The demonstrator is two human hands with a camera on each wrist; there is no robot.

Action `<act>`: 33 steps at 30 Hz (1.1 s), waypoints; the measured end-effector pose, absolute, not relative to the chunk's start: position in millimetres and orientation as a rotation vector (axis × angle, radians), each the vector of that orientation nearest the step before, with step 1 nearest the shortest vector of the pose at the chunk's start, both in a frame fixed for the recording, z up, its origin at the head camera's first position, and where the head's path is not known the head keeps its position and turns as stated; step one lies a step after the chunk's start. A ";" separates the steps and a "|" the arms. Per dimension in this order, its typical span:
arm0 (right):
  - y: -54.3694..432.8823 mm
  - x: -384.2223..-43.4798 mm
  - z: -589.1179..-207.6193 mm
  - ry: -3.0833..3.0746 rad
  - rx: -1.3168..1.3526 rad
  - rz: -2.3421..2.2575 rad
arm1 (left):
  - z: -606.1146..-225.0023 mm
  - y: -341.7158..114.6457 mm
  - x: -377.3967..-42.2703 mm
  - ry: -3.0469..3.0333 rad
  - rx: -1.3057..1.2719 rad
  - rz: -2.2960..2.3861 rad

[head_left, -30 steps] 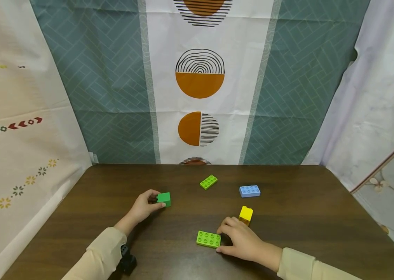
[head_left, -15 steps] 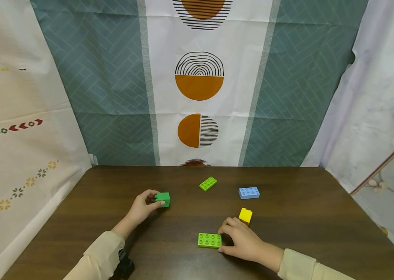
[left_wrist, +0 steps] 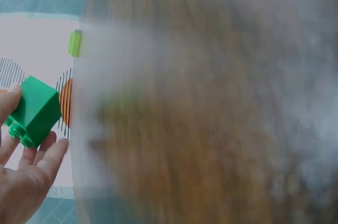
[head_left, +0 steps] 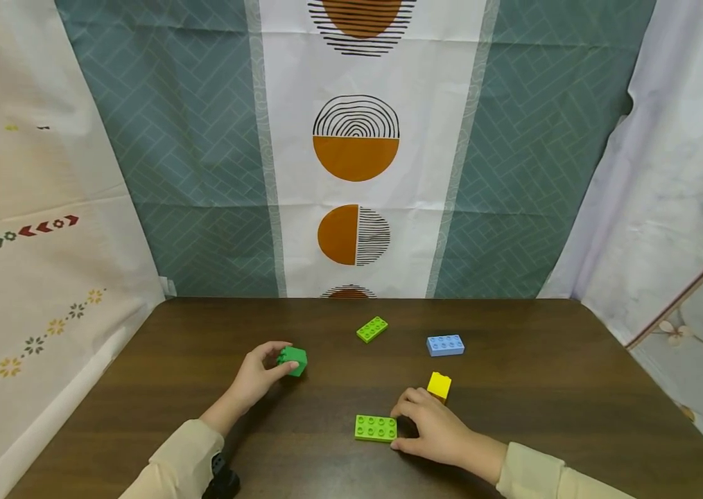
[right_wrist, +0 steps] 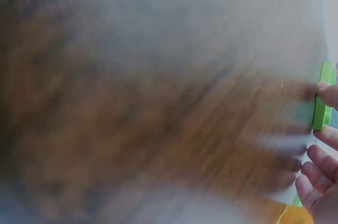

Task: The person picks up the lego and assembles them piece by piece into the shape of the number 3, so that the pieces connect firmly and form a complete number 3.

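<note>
Between thumb and fingers, my left hand (head_left: 258, 376) pinches a green toy building brick (head_left: 295, 360) at the left of the table. Its studs point back toward the palm, and in the left wrist view the brick (left_wrist: 38, 109) is tilted. Nearer the front, my right hand (head_left: 431, 430) has thumb and index finger at the right end of a flat lime-green brick (head_left: 375, 428), studs up. The right wrist view has that lime-green brick (right_wrist: 320, 105) pinched at the thumb and index fingertip. A yellow brick (head_left: 439, 384) stands just beyond the right knuckles, its lower part partly hidden.
A smaller lime-green brick (head_left: 372, 329) and a light blue brick (head_left: 445, 345) lie farther back on the dark wooden table (head_left: 214, 333). A patterned curtain (head_left: 202, 208) hangs behind the table edge. Black wrist gear (head_left: 222, 478) sits under the left sleeve.
My left hand has turned the green brick a little, so its studs tip more into view. The near lime-green brick has straightened and shifted slightly right with my right hand.
</note>
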State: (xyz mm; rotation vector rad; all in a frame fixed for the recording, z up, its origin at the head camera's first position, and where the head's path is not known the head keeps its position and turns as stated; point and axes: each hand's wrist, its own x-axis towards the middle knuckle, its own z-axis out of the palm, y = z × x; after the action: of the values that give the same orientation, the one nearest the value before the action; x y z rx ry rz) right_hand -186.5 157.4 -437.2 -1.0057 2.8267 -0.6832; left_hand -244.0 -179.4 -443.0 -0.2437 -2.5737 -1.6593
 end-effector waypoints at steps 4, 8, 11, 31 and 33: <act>158.3 -188.5 -438.8 2.825 -1.013 -0.718 | -442.1 -176.1 -240.5 -2.581 -0.268 -1.633; 159.0 -189.9 -440.2 2.821 -1.016 -0.759 | -440.7 -172.3 -237.0 -2.589 -0.286 -1.617; 159.5 -190.5 -440.9 2.818 -1.014 -0.770 | -439.3 -168.0 -234.9 -2.571 -0.261 -1.612; 160.6 -191.3 -439.6 2.815 -1.014 -0.790 | -416.8 -129.3 -216.3 -2.478 -0.443 -1.795; 160.8 -191.6 -439.6 2.814 -1.011 -0.793 | -415.5 -125.9 -214.5 -2.474 -0.472 -1.808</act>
State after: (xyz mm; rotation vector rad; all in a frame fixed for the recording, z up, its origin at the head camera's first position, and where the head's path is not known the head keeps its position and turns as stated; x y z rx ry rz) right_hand -191.6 160.8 -439.6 -1.0110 2.8138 -0.7927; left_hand -214.5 -125.9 -415.5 -0.4720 -2.4741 -1.8076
